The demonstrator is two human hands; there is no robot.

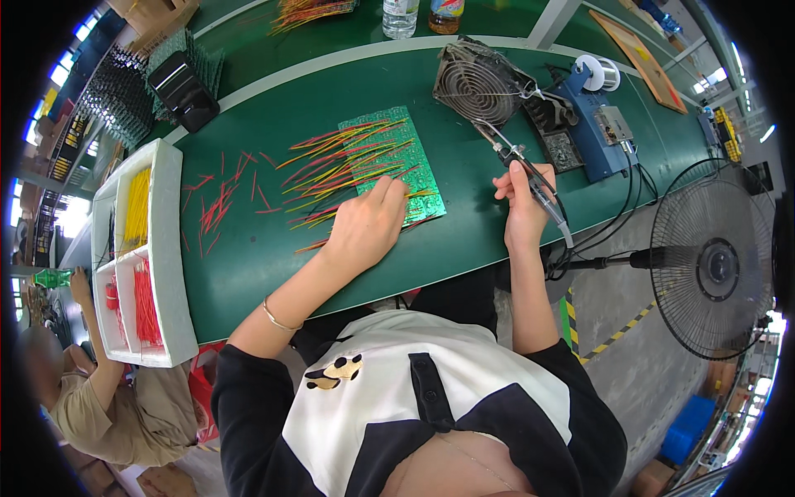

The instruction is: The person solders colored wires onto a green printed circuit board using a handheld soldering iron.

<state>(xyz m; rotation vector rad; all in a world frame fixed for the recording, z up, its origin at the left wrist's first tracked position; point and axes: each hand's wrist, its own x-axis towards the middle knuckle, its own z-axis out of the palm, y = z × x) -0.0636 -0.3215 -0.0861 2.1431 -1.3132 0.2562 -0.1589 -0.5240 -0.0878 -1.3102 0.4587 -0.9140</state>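
Held the left hand (364, 224) curled low over the green circuit board (426, 174), at the near edge, with fingertips tucked out of sight; could not tell whether clamped on a wire or merely pressing. Wrapped the right hand (528, 207) around the soldering iron (542, 196), with its slim metal end pointing toward the small square fan (476, 89) and well apart from the board. Had the board flat on the green worktop (277, 265), with red, yellow and black wires (331, 170) laid across it and reaching past its left edge. Had loose red wires (222, 203) strewn between the board and the white foam tray (170, 248). Called, in all likelihood, for seating each wire end squarely and steadying it before bringing the iron over. Probably went best with fingertips set back from the heat, touching each joint only briefly. Risked, otherwise, dragging neighbouring wires askew or scorching their insulation.
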